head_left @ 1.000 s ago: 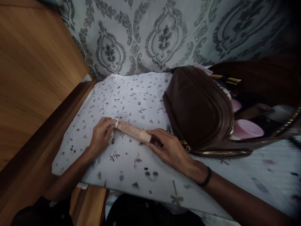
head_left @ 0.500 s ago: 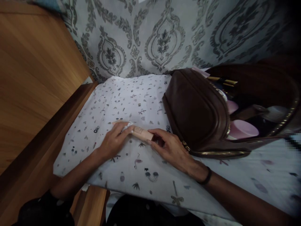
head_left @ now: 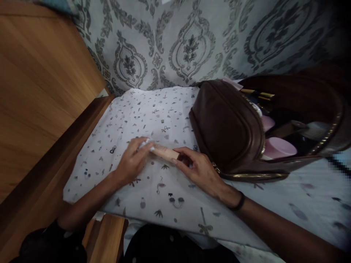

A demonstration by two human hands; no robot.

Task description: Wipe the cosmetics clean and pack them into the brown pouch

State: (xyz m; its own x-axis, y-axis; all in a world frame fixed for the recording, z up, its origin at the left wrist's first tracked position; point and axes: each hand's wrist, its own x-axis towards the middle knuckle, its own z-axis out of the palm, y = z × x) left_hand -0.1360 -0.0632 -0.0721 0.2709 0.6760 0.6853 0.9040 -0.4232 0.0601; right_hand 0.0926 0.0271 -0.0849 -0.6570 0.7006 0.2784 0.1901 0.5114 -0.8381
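Note:
A beige cosmetic tube (head_left: 164,151) with faint print lies across between my two hands, just above the patterned cloth. My right hand (head_left: 196,166) grips its dark end between thumb and fingers. At the tube's other end, my left hand (head_left: 134,160) is closed on a crumpled white tissue (head_left: 146,143), pressed around or against the tube. Slight blur covers the left fingers, and the tube's far tip is hidden. Right of my right hand stands an open brown makeup bag (head_left: 223,128).
Inside the bag are a pink rounded item (head_left: 281,148) and gold-and-black sticks (head_left: 259,95). White cloth (head_left: 148,113) with small prints covers the surface. A wooden panel (head_left: 41,80) rises at the left, and a patterned curtain (head_left: 189,44) hangs behind.
My left hand has shifted slightly with the tissue along the tube's end; the pinkish tip seen beyond its fingers before is now covered. My right hand keeps its grip.

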